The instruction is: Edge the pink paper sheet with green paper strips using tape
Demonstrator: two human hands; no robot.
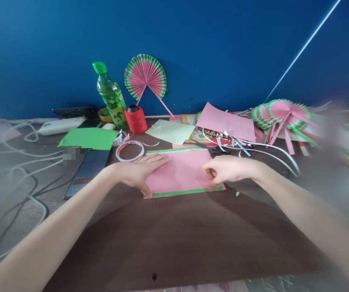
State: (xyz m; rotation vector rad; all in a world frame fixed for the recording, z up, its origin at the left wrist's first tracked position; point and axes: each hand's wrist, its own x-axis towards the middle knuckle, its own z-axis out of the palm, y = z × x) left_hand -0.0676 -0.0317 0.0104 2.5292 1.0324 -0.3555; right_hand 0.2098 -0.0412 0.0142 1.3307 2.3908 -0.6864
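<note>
A pink sheet (pixel 180 172) with green strips along its far and near edges lies flat on the brown table (pixel 162 235). My left hand (pixel 142 172) rests on the sheet's left end, fingers stretched over it and the thumb at the near left corner. At the right end, my right hand (pixel 225 170) has its fingers curled, with thumb and fingertips touching the sheet near its near right corner. Whether those fingertips pinch the paper is hard to make out.
Behind the sheet are a tape roll (pixel 129 151), a red spool (pixel 135 119), a green-capped bottle (pixel 112 99), loose pink paper (pixel 225 121) and scissors. Pleated paper fans (pixel 286 113) lie right; another (pixel 146 77) leans on the blue wall. Left are a phone (pixel 89 170), green paper (pixel 87 138) and cables.
</note>
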